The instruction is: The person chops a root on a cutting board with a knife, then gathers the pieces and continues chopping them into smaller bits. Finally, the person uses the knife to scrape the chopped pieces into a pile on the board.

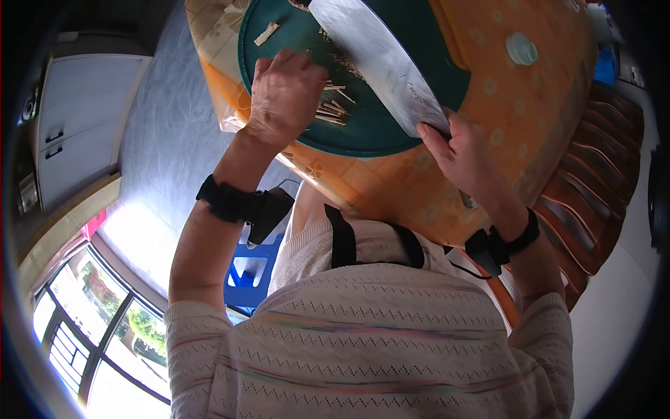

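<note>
My right hand [460, 150] grips the handle of a broad cleaver [377, 59]. Its wide steel blade slants up and left over a round green cutting board [363, 144]. On the board's left side my left hand [287, 94] is curled closed, knuckles up; whatever its fingers hold is hidden. Thin pale sticks [331, 113] lie just right of that hand. A short pale piece [266, 33] sits farther back on the board. Brown crumbs [347, 64] are scattered along the blade's left edge, and a brown lump at the top is cut off by the frame.
The board rests on a table with an orange patterned cloth [342, 183]. A small clear glass jar [521, 49] stands at the right. Brown slatted chairs [586, 188] line the right side, and a blue plastic stool [248, 276] is below left.
</note>
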Available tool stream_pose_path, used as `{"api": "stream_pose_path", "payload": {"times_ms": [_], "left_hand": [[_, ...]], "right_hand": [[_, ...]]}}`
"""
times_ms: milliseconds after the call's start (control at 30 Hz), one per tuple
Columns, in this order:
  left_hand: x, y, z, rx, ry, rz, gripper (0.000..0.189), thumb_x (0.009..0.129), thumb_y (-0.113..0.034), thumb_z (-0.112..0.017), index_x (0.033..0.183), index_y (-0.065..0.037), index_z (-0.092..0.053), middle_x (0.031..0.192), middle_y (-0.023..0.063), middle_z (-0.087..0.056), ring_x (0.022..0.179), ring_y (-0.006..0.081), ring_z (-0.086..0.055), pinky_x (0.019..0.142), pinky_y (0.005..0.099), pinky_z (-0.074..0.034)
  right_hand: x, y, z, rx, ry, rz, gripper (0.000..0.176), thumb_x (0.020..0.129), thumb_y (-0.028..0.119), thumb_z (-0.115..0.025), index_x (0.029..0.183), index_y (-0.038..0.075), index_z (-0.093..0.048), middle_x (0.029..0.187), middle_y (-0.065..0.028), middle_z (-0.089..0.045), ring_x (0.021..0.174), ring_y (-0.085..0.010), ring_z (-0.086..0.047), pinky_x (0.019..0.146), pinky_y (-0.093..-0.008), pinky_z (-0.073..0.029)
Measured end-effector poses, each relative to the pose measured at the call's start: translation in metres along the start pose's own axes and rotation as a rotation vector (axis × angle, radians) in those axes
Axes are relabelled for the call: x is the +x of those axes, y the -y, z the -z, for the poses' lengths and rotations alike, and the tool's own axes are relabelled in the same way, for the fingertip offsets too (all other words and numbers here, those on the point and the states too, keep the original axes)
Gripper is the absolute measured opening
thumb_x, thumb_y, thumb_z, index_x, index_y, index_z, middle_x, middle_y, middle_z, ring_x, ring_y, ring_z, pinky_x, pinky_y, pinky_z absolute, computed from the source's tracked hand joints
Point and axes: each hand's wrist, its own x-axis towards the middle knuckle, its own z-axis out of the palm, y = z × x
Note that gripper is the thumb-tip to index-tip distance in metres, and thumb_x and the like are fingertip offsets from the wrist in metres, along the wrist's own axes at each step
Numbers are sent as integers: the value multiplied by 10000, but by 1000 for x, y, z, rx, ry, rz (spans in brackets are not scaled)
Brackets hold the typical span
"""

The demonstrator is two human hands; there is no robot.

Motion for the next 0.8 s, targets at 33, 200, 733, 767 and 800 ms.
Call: {"api": "stream_pose_path", "payload": {"times_ms": [33, 200, 733, 767, 800], "left_hand": [[0, 1, 0, -10, 16, -4, 117, 722, -85, -713, 817, -142, -676, 828, 14, -591, 899, 215, -573, 794, 363, -438], [3, 5, 3, -35, 55, -35, 117, 725, -61, -710, 815, -124, -671, 850, 28, -602, 896, 224, -576, 784, 371, -451], [3, 9, 2, -135, 15, -64, 117, 709, 11, -685, 799, -63, -681, 816, 90, -646, 753, 252, -624, 702, 333, -520], [2, 11, 2, -136, 15, -63, 117, 709, 11, -685, 799, -63, -681, 816, 90, -646, 753, 252, -624, 702, 333, -520], [2, 12, 2, -164, -8, -67, 126, 708, 21, -677, 802, -63, -679, 817, 87, -648, 756, 249, -625, 701, 327, -518]], "right_hand": [[-1, 0, 0, 3, -5, -3, 184, 900, 141, -605, 870, -39, -578, 584, -129, -561, 480, -125, -533, 447, -289, -401], [-3, -2, -1, -3, -26, 9, 181, 895, 140, -609, 877, -38, -583, 588, -144, -576, 470, -144, -560, 445, -289, -415], [-4, 0, -6, 6, -18, 12, 174, 898, 148, -600, 892, -25, -586, 614, -157, -583, 494, -181, -582, 468, -301, -429], [-4, 0, -5, 1, -19, 13, 177, 898, 150, -600, 893, -26, -586, 616, -158, -584, 496, -186, -585, 469, -303, -431], [-4, 0, -5, -3, -21, 15, 179, 898, 151, -601, 894, -27, -586, 618, -160, -585, 497, -190, -587, 470, -304, -432]]}}
